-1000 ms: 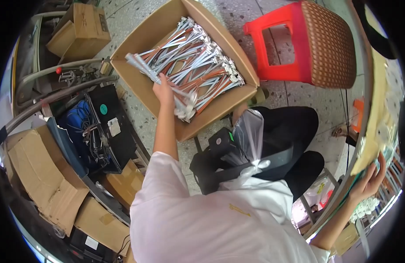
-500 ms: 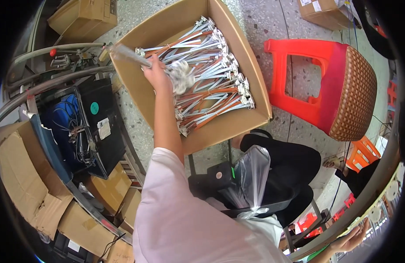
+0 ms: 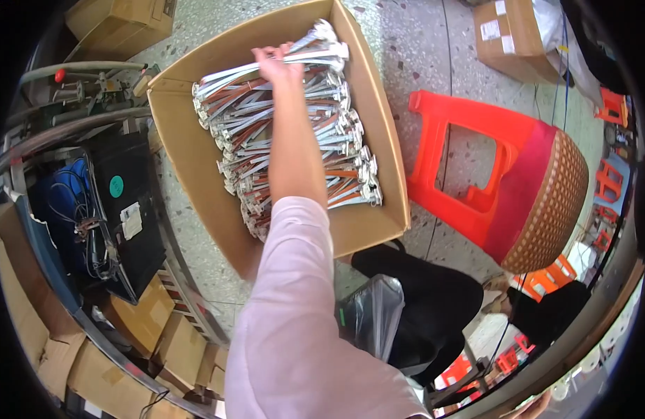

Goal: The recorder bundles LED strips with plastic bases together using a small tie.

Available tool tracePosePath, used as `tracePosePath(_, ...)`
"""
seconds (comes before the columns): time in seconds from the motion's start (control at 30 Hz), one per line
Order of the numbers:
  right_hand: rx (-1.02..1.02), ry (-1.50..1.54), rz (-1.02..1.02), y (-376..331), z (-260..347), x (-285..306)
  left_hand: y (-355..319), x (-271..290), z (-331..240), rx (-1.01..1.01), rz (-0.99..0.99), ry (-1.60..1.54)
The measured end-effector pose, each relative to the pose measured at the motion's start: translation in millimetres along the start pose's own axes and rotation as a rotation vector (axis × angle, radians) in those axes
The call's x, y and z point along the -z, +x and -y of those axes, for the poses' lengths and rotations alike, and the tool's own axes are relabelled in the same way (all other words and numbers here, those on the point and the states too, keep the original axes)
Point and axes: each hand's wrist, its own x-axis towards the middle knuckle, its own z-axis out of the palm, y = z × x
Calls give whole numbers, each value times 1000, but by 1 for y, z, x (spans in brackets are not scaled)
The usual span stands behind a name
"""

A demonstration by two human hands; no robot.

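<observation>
My left hand (image 3: pixel 279 68) reaches into a large open cardboard box (image 3: pixel 361 234). Its fingers are closed around the middle of a bundle of flat white-grey cables (image 3: pixel 319 57), held across the box's far end. White connectors show at the bundle's ends. Beneath it, several similar bundles of white, grey and brown cables (image 3: pixel 249 126) lie in rows, their connectors toward the box's sides. My forearm hides part of them. Just a sliver of my right hand (image 3: pixel 539 405) shows at the lower right edge, by the table; its fingers are mostly cut off.
To the box's right lies a red plastic stool (image 3: pixel 434 188) with a woven seat. A black case (image 3: pixel 137 188) and metal rails stand left, above more cartons (image 3: pixel 144 314). A clear plastic bag (image 3: pixel 385 307) hangs near my legs. Another carton (image 3: pixel 511 38) sits far right.
My left hand has moved right and farther into the box. The blurred bundle it swung over the left wall now lies across the far end. My view has shifted slightly.
</observation>
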Motion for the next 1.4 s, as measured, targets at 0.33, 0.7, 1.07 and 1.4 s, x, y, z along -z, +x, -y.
tracePosePath(0.33,-26,-21,47,3,-8,5,-44,44,-2,377,-145,561)
tracePosePath(0.7,-86,133,72,-26,-45,33,-87,-21,-13,-104,764,2849)
tracePosePath(1.07,240,-68,-135,12,-4,37,-507,-236,7,-509,1384,914)
tracePosePath(1.4,253,-193,-64,177,-88,41,-624,-310,82,-837,1389,1393)
